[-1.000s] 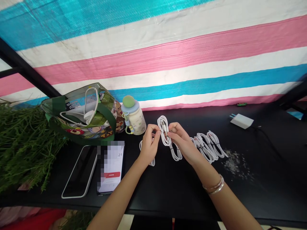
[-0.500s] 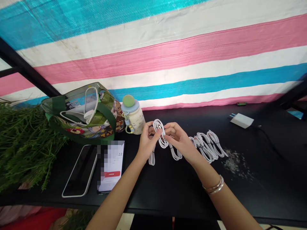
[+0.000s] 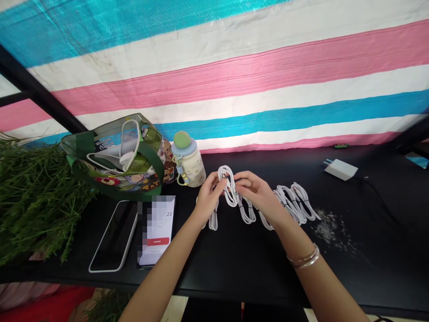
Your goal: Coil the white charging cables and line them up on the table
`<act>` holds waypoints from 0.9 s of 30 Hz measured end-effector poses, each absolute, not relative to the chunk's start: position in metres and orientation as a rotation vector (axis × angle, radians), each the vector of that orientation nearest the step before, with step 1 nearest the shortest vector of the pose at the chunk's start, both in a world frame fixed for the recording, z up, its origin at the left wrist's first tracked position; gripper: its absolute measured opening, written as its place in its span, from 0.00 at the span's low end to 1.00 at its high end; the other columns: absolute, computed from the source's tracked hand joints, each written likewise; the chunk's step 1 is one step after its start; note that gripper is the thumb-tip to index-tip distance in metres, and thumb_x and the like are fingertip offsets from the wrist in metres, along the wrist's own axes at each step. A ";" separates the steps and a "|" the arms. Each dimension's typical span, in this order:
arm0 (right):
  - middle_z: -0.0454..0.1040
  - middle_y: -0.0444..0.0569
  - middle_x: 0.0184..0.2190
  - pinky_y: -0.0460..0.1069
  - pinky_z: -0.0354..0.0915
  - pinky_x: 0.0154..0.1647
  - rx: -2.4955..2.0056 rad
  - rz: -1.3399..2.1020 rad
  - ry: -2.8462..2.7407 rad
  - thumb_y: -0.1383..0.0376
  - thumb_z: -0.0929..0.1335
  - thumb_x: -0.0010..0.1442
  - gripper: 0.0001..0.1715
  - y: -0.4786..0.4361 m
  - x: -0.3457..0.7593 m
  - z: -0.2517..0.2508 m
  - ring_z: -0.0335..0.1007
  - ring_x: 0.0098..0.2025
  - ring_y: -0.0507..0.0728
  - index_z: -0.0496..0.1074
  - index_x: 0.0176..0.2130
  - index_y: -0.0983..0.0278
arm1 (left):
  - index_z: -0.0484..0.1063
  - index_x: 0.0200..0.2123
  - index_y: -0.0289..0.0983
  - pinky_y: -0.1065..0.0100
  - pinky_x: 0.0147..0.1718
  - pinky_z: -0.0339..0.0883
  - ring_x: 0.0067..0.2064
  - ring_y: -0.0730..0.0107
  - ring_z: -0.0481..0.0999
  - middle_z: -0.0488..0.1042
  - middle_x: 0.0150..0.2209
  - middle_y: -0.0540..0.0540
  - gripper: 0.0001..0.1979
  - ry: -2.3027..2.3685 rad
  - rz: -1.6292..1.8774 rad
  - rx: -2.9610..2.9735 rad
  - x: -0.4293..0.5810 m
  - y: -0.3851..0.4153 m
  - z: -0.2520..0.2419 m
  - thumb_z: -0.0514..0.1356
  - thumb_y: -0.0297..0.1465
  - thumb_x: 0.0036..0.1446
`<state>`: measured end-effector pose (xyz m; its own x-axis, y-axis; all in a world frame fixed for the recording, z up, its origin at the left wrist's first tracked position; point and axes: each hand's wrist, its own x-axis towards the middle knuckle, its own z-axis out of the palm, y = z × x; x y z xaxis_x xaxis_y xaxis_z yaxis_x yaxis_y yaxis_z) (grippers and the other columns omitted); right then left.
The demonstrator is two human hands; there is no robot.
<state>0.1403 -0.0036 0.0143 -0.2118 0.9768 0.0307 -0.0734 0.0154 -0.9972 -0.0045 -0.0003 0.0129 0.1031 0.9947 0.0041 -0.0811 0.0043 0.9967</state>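
Observation:
My left hand [image 3: 208, 197] and my right hand [image 3: 257, 193] pinch a coiled white USB cable [image 3: 228, 186] from either side, above the black table. Its looser loops hang down to the tabletop beneath both hands, and my fingers hide part of the coil. To the right of my right hand lies a bundle of similar coiled white cables [image 3: 294, 204]. A bare forearm with metal bangles [image 3: 303, 258] is my right arm, reaching in from the bottom edge.
On the black table [image 3: 234, 264] are a green-strapped clear bag [image 3: 115, 156], a cream bottle with a green lid [image 3: 189, 162], a phone [image 3: 114, 237], a second phone with a lit screen [image 3: 157, 231], a white charger [image 3: 341, 170], pale specks [image 3: 330, 233] and green plant stalks [image 3: 36, 201].
The white coil has shifted slightly right and its loops are gathered more tightly between my hands. A loop of cable now shows beneath my right wrist.

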 end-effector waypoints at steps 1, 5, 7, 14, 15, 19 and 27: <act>0.72 0.41 0.23 0.48 0.60 0.28 -1.029 1.404 -1.317 0.58 0.71 0.47 0.16 -0.003 0.141 0.014 0.64 0.25 0.51 0.69 0.36 0.61 | 0.71 0.36 0.37 0.71 0.36 0.68 0.38 0.69 0.74 0.74 0.35 0.48 0.11 1.071 1.177 1.210 -0.005 0.000 0.012 0.60 0.37 0.53; 0.72 0.40 0.22 0.48 0.61 0.30 -0.996 1.494 -1.291 0.58 0.73 0.46 0.17 -0.002 0.142 0.015 0.65 0.25 0.51 0.70 0.36 0.61 | 0.72 0.35 0.37 0.70 0.40 0.67 0.39 0.69 0.73 0.74 0.33 0.49 0.10 1.065 1.212 1.245 -0.005 0.001 0.011 0.60 0.38 0.54; 0.73 0.40 0.21 0.48 0.63 0.31 -0.972 1.514 -1.268 0.59 0.73 0.45 0.17 -0.002 0.142 0.015 0.66 0.25 0.50 0.70 0.35 0.62 | 0.73 0.34 0.37 0.70 0.39 0.67 0.37 0.69 0.73 0.73 0.31 0.50 0.11 1.050 1.213 1.245 -0.006 0.001 0.012 0.60 0.38 0.53; 0.71 0.39 0.20 0.48 0.66 0.31 -0.894 1.637 -1.204 0.61 0.73 0.45 0.15 -0.002 0.141 0.014 0.68 0.24 0.50 0.70 0.34 0.62 | 0.74 0.35 0.35 0.71 0.30 0.67 0.29 0.71 0.72 0.71 0.25 0.51 0.18 0.992 1.127 1.125 -0.007 0.002 0.012 0.63 0.43 0.48; 0.71 0.39 0.20 0.48 0.67 0.31 -0.890 1.651 -1.196 0.61 0.74 0.44 0.16 -0.002 0.140 0.014 0.68 0.24 0.50 0.70 0.34 0.62 | 0.74 0.35 0.35 0.71 0.30 0.67 0.29 0.72 0.72 0.71 0.25 0.51 0.18 0.988 1.137 1.114 -0.007 0.003 0.011 0.64 0.44 0.47; 0.72 0.39 0.21 0.48 0.67 0.31 -0.929 1.680 -1.183 0.63 0.74 0.43 0.16 -0.002 0.138 0.010 0.69 0.25 0.49 0.71 0.34 0.62 | 0.75 0.34 0.36 0.70 0.31 0.67 0.31 0.71 0.72 0.72 0.27 0.50 0.18 0.958 1.206 1.093 -0.009 0.005 0.012 0.65 0.44 0.46; 0.73 0.38 0.22 0.45 0.68 0.32 -0.961 1.729 -1.130 0.65 0.74 0.42 0.13 -0.002 0.137 0.012 0.69 0.25 0.47 0.71 0.30 0.63 | 0.76 0.33 0.37 0.70 0.31 0.68 0.31 0.71 0.73 0.72 0.25 0.50 0.15 0.910 1.244 1.087 -0.010 0.005 0.015 0.66 0.42 0.46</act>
<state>0.1366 -0.0025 0.0123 -0.3561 0.9221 -0.1515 -0.2314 -0.2441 -0.9417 -0.0101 0.0047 0.0146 0.1250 0.9914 0.0393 -0.2624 -0.0052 0.9649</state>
